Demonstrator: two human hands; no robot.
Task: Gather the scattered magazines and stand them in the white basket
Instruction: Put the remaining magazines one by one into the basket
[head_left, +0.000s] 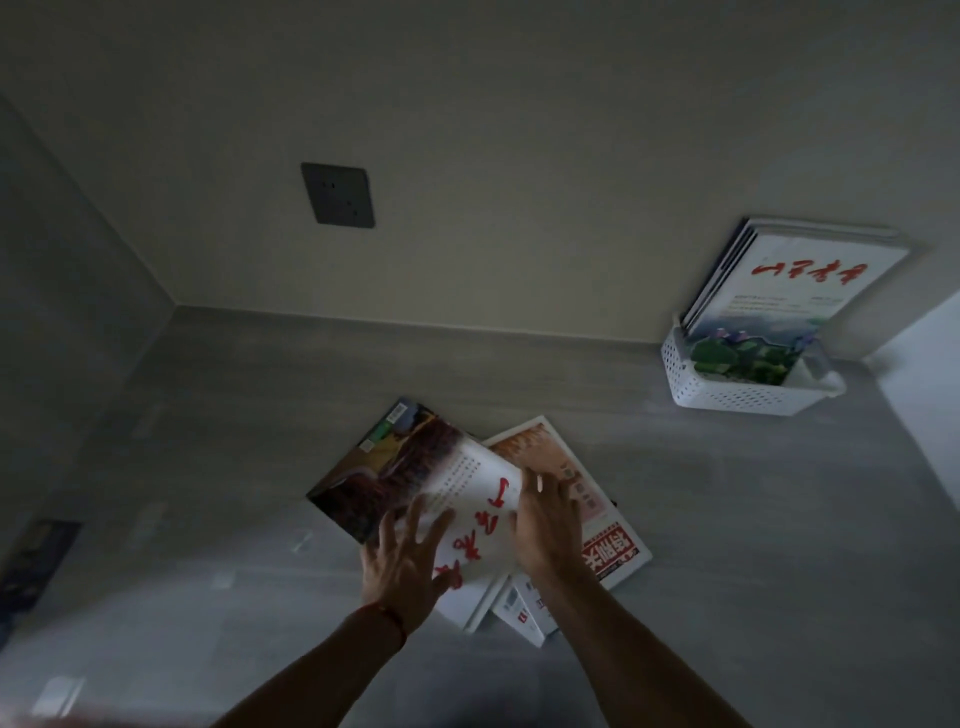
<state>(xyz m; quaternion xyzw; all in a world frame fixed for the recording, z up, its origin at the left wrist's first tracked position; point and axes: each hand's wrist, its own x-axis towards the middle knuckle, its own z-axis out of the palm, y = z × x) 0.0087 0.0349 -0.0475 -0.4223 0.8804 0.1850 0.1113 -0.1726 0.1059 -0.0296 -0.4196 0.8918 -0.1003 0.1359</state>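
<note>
Grey stone-look counter (675, 519) ran from the near edge to a pale wall (519, 130), and on it, in the near middle, lay a loose pile of magazines. Uppermost was a magazine with red brush lettering (415, 483) on white and a dark landscape photo at its far end, lying askew. Under it to the right lay an orange-and-white magazine (587, 499) with a red block heading, and a third magazine (524, 613) showed at the near edge of the pile. The left hand (402, 566) lay flat on the top magazine with its fingers spread and straight, pressing the cover rather than gripping it. The right hand (548, 525) rested palm-down at that magazine's right edge, over the orange one; whether its fingertips were hooked under the edge could not be told. A red cord (387, 616) circled the left wrist. Well apart, at the far right against the wall, stood the white basket (727, 389), perforated, with several magazines (779, 296) already standing in it and leaning back on the wall. A dark wall socket (337, 195) sat above the counter.
</note>
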